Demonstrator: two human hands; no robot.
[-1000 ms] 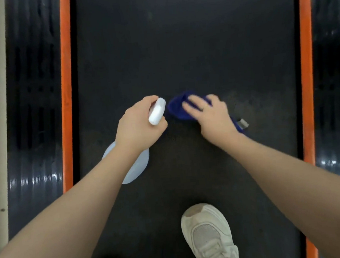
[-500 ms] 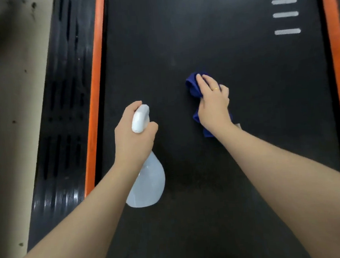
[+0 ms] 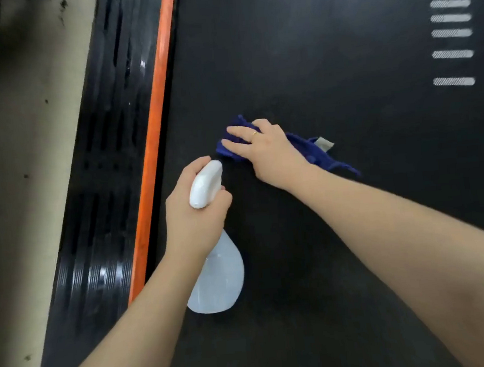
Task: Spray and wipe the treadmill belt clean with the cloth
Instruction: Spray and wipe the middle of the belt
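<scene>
At the far left runs a strip of pale, beige floor (image 3: pixel 26 177) marked with small dark specks. Next to it lies the glossy black ribbed side rail (image 3: pixel 101 171) of a treadmill, and along the rail's inner edge a narrow bright orange trim strip (image 3: pixel 155 126) slants from the top of the view down toward the lower left.

To the right of the orange strip the wide, matte black treadmill belt (image 3: pixel 326 60) fills the rest of the view.

The person's left hand (image 3: pixel 194 213) is over the belt near the orange strip. Its fingers are curled round the neck of a translucent pale plastic spray bottle with a white trigger head (image 3: pixel 206 186), with the forefinger lying along the top front of the head. The bottle's rounded body hangs below the wrist, above the belt.

Just to the right and a little farther away, the right hand (image 3: pixel 267 149) lies palm down with fingers straight and slightly spread, pressing a crumpled dark blue cloth (image 3: pixel 310 149) flat against the belt. One finger bears a thin gold ring (image 3: pixel 255 133). The cloth shows ahead of the fingertips and trails out behind the wrist, where a small pale label (image 3: pixel 325 143) sticks out.

At the far upper right, six short white hatched bars (image 3: pixel 452 32) are printed on the belt in a vertical column.
</scene>
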